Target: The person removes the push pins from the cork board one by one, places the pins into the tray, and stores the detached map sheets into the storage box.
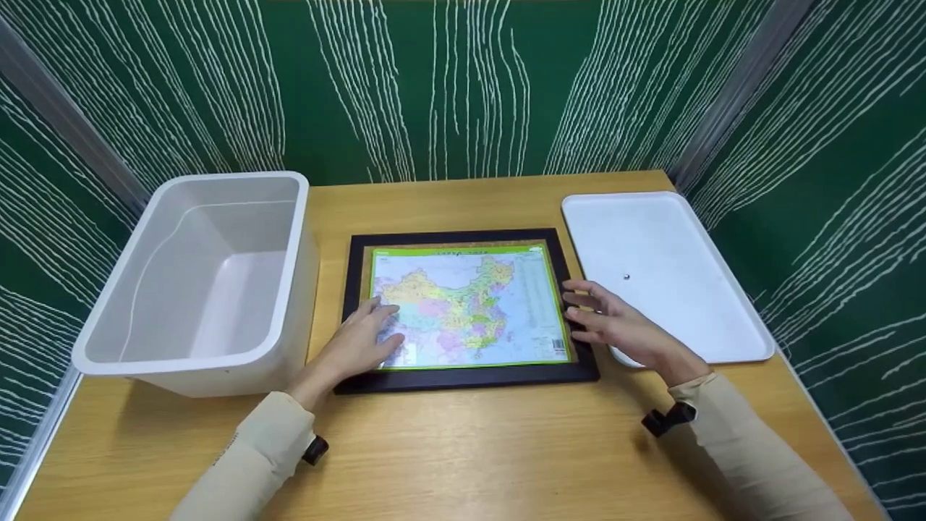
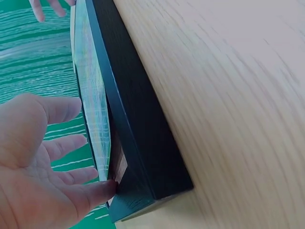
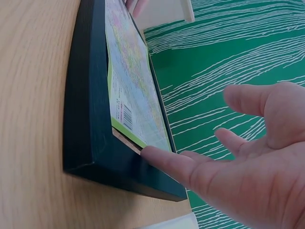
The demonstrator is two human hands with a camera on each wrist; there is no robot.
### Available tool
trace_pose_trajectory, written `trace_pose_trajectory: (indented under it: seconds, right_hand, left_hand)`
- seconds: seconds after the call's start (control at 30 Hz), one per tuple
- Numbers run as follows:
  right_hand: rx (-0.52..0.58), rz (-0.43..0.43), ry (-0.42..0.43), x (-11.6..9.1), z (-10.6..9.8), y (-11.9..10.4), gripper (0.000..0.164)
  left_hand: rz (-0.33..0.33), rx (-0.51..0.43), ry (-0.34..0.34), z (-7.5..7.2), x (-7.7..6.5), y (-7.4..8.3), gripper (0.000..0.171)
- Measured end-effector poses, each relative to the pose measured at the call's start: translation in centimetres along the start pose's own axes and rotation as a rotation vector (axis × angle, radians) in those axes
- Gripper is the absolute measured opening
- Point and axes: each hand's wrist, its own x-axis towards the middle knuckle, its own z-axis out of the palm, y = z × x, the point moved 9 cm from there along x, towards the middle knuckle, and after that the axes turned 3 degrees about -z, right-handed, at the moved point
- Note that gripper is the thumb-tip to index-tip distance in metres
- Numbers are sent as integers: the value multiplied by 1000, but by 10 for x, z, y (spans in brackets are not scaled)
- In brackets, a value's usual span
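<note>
A colourful map sheet with a green border (image 1: 456,311) lies inside a black frame (image 1: 463,378) on the table. My left hand (image 1: 362,339) rests over the map's left side, fingers extended; in the left wrist view its fingertips touch the sheet and the frame's inner edge. My right hand (image 1: 622,329) is at the frame's right side with loosely spread fingers. In the right wrist view one finger (image 3: 167,161) reaches the frame's edge beside the map's corner, while the thumb stands apart. Neither hand grips anything. A strip of brown backing (image 1: 575,351) shows around the sheet.
A deep white bin (image 1: 289,318) stands left of the frame. To the right lies a white tray (image 1: 665,246) with a small round metallic thing (image 1: 626,276) on it. Green walls with white lines enclose the back and sides of the wooden table (image 1: 463,449).
</note>
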Motion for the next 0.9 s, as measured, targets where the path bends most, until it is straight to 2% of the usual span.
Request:
trace_pose_trajectory:
  seconds: [0.37, 0.9]
  right_hand:
    - [23, 29, -15, 3, 3, 4, 74]
    - [0, 40, -24, 3, 8, 5, 73]
  left_hand:
    - [-34, -2, -7, 4, -1, -1, 53]
    - [43, 27, 26, 0, -3, 10, 46]
